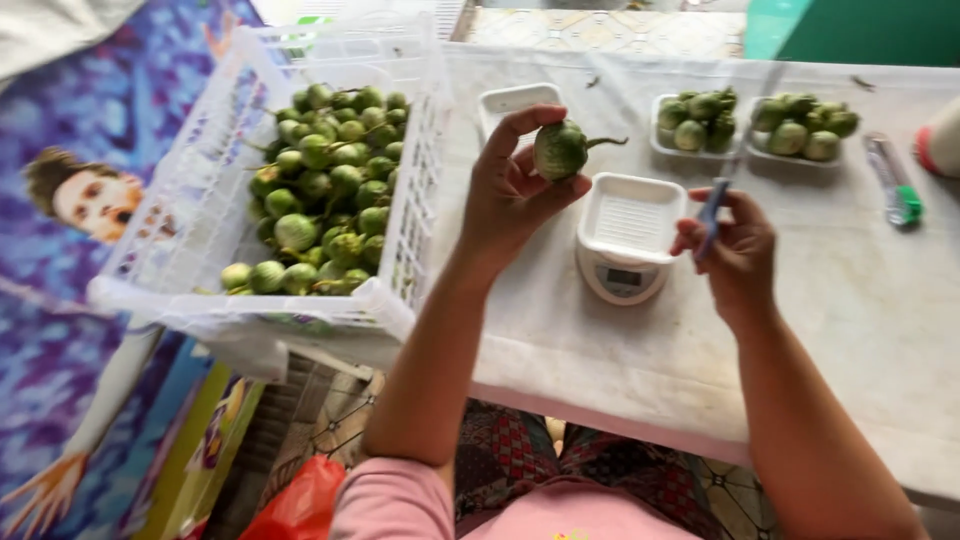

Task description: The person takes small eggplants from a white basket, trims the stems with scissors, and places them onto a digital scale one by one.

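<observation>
Left hand (510, 190) pinching round green eggplant (558, 150), right hand (735, 240) gripping blade (712, 215) at 3 o'clock; slip risk near fingers.

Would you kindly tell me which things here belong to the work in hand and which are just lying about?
In use: left hand holding a green eggplant; right hand holding a knife; scale; crate; filled trays.
Lying about: green-capped tool; red bag.
</observation>
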